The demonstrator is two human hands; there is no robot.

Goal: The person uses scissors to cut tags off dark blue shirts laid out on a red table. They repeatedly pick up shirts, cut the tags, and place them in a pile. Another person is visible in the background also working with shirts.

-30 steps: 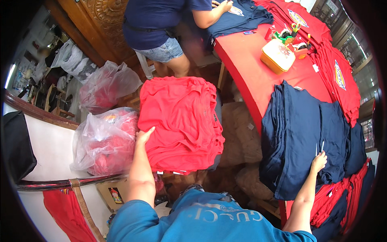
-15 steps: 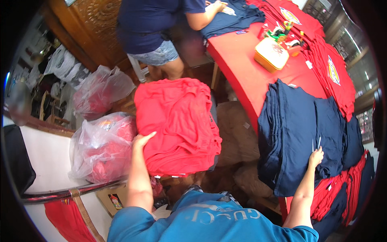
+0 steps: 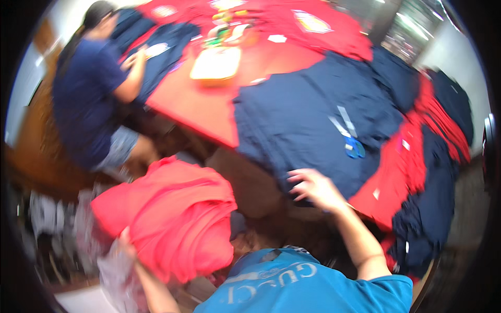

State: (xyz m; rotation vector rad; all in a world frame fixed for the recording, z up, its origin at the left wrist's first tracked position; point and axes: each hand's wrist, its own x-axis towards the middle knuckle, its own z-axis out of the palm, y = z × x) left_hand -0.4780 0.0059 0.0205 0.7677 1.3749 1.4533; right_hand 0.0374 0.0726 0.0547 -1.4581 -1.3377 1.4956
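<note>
My left hand (image 3: 125, 244) is against the near left side of a pile of folded red garments (image 3: 177, 214); its fingers are blurred and partly hidden by the cloth. Over the near edge of a stack of navy garments (image 3: 297, 115), my right hand (image 3: 313, 189) is open, fingers apart, with nothing in it. Scissors with blue handles (image 3: 355, 148) lie on the navy stack, blades apart, beyond that hand.
At the far left a person in a navy shirt (image 3: 86, 99) handles a dark garment (image 3: 172, 49) on the red-topped table (image 3: 209, 117). A yellow box (image 3: 215, 63) stands there. More red garments (image 3: 399, 172) lie at the right. Plastic bags (image 3: 117, 266) are at lower left.
My right hand has let go of the scissors, which now lie on the navy stack. The view has turned right, and the red pile appears lower left.
</note>
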